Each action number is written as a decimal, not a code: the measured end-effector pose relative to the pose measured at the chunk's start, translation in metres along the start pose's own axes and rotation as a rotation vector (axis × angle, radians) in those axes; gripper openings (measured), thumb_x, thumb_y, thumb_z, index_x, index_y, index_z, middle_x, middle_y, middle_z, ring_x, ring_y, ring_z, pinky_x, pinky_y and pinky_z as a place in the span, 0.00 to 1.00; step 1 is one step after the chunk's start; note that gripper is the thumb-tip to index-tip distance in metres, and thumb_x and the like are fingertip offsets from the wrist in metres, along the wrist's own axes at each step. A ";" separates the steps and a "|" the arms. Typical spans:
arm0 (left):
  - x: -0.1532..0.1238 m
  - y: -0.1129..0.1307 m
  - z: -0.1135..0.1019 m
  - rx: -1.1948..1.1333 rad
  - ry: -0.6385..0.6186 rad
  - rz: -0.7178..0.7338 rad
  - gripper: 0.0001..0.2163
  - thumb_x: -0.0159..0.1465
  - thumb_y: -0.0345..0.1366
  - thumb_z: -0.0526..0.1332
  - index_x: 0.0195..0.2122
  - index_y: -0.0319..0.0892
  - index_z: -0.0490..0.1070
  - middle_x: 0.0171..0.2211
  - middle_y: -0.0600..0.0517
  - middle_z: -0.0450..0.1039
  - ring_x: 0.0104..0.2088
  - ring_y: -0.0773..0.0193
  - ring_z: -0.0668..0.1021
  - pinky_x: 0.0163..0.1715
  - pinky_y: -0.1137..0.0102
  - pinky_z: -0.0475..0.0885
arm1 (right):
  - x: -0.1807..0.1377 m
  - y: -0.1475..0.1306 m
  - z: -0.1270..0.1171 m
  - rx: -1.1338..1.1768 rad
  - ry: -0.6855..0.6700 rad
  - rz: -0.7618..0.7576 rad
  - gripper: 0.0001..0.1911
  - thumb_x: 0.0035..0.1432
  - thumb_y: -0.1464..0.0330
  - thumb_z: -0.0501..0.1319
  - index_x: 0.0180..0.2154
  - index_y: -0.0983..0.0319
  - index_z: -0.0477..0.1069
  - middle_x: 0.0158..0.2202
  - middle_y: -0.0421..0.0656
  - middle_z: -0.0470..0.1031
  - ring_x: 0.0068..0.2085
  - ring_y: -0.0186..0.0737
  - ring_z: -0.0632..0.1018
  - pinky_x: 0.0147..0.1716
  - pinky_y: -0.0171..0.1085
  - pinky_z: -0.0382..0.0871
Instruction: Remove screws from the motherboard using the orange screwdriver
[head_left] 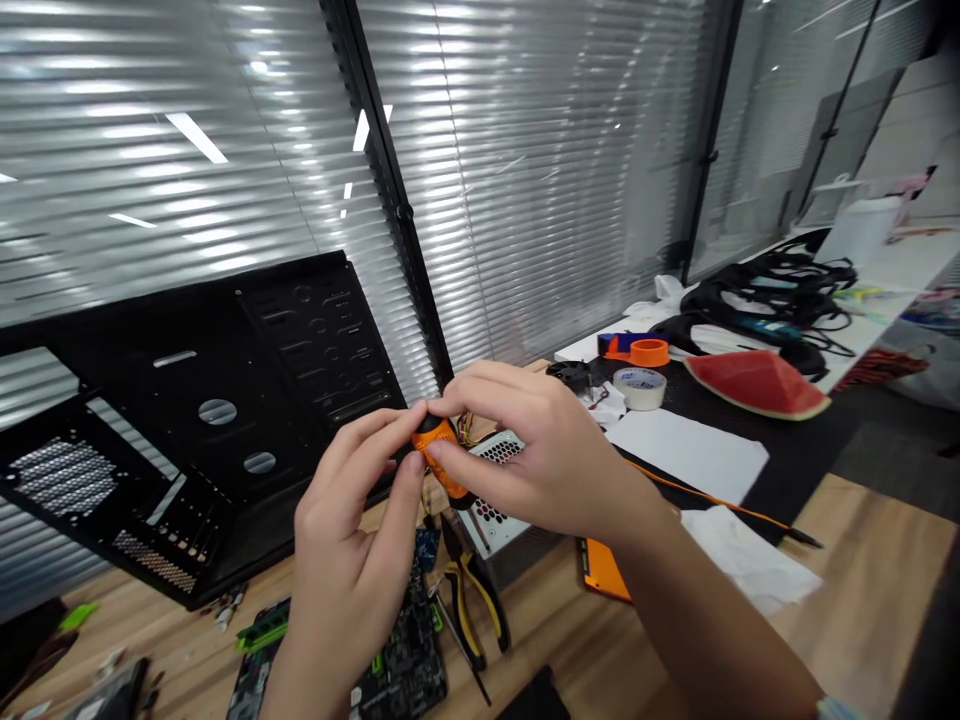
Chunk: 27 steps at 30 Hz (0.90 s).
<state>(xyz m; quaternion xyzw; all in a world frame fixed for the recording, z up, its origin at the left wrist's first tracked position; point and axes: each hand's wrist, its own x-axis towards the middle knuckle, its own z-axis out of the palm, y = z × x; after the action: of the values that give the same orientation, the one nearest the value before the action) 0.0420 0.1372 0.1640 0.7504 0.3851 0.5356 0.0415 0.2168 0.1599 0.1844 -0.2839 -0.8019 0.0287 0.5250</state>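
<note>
Screwdriver (439, 452) is held above the middle of the surface (862, 560), between my left hand (352, 540) and right hand (540, 450). Both grips are closed on its orange handle. I judge it light, stiff and a little slippery.

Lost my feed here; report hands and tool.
Left hand, right hand both pinching small orange-and-black plastic tool. Held above yellow-handled metal pliers. Nothing blocking.
</note>
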 end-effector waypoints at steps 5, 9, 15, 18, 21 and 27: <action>-0.001 -0.002 0.003 0.000 -0.028 -0.019 0.17 0.67 0.33 0.58 0.56 0.56 0.69 0.54 0.54 0.70 0.53 0.63 0.73 0.52 0.70 0.71 | -0.001 0.001 -0.001 -0.045 -0.005 0.007 0.05 0.60 0.69 0.61 0.38 0.61 0.74 0.36 0.41 0.76 0.37 0.38 0.75 0.39 0.36 0.68; -0.002 -0.003 0.009 -0.017 -0.019 -0.019 0.17 0.68 0.33 0.57 0.57 0.56 0.68 0.55 0.54 0.71 0.55 0.62 0.74 0.55 0.67 0.70 | -0.002 0.003 -0.002 -0.067 -0.013 0.012 0.05 0.61 0.67 0.61 0.39 0.60 0.73 0.36 0.41 0.75 0.37 0.38 0.74 0.39 0.36 0.68; -0.003 -0.004 0.011 -0.034 0.000 -0.023 0.17 0.68 0.33 0.58 0.57 0.57 0.69 0.55 0.55 0.71 0.54 0.62 0.75 0.56 0.66 0.71 | -0.002 0.003 -0.003 -0.057 -0.016 0.005 0.05 0.61 0.68 0.61 0.39 0.60 0.73 0.37 0.41 0.75 0.38 0.38 0.74 0.39 0.36 0.68; -0.004 -0.003 0.009 -0.042 -0.011 -0.040 0.18 0.68 0.33 0.57 0.57 0.58 0.68 0.56 0.56 0.71 0.55 0.62 0.74 0.57 0.66 0.70 | -0.002 0.001 -0.004 -0.067 -0.019 0.007 0.05 0.61 0.69 0.60 0.39 0.61 0.74 0.36 0.42 0.75 0.37 0.38 0.74 0.38 0.36 0.68; -0.004 -0.003 0.009 -0.048 -0.007 -0.036 0.18 0.68 0.32 0.58 0.56 0.58 0.69 0.55 0.56 0.72 0.55 0.62 0.75 0.57 0.67 0.70 | -0.003 -0.001 -0.004 -0.073 -0.017 0.002 0.05 0.62 0.69 0.59 0.38 0.62 0.74 0.36 0.42 0.75 0.37 0.37 0.74 0.38 0.36 0.68; -0.005 -0.001 0.008 -0.045 -0.003 -0.030 0.17 0.67 0.32 0.58 0.56 0.56 0.69 0.54 0.55 0.73 0.54 0.62 0.75 0.53 0.68 0.72 | -0.003 -0.001 -0.004 -0.067 -0.023 -0.006 0.06 0.61 0.70 0.59 0.38 0.62 0.74 0.37 0.42 0.75 0.37 0.37 0.74 0.38 0.36 0.68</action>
<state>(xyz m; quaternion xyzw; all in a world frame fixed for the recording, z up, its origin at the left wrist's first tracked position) 0.0474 0.1379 0.1563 0.7441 0.3840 0.5425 0.0667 0.2209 0.1559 0.1840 -0.2983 -0.8092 0.0035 0.5062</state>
